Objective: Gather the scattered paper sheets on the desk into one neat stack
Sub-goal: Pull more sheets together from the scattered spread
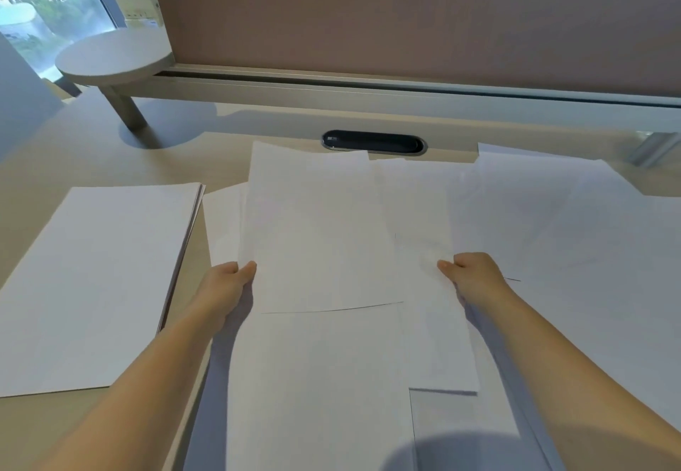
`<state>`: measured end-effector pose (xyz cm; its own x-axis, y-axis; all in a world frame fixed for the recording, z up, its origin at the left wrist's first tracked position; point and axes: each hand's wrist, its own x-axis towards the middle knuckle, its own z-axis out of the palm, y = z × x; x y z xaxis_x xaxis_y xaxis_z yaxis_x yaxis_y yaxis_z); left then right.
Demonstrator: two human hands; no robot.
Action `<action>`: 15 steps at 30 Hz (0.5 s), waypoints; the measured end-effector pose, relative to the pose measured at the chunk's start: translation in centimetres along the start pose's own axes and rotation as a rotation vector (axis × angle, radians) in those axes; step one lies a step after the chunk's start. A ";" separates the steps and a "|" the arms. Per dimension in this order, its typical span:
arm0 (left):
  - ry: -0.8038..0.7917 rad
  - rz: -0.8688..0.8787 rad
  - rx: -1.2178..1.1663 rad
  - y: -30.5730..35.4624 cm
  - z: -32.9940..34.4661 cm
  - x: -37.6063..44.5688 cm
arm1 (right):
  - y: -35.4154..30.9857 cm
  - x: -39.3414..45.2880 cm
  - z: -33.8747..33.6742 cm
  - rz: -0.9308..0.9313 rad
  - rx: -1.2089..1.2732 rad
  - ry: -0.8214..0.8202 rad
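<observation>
Two bare forearms reach forward over the desk [92, 161]. The left hand [228, 282] pinches the left edge of a sheet [317, 231] among the scattered papers [552, 220]; the right hand [475, 275] grips another sheet's edge. A neat stack [95, 279] lies left.

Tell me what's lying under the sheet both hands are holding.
Under the held sheet, gripped by the left hand and right hand, more loose sheets overlap, poking out below and right. Whatever lies directly beneath it is covered.
</observation>
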<state>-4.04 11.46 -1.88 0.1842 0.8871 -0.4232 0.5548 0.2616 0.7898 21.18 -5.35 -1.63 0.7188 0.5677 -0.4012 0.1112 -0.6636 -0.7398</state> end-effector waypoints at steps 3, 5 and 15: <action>-0.093 -0.033 -0.010 0.5 0.6 0.1 | -0.6 -0.2 1.2 -0.011 -0.021 0.014; -0.163 -0.059 -0.020 0.8 1.0 -0.1 | -1.0 -0.2 2.2 0.012 0.112 0.021; -0.128 0.092 0.010 1.3 3.1 -1.8 | -1.3 -0.5 2.9 0.066 0.306 -0.098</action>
<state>-1.09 9.04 -1.47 0.3366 0.8512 -0.4027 0.5389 0.1765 0.8236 18.64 -3.38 -2.04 0.6465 0.5826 -0.4925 -0.1554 -0.5315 -0.8327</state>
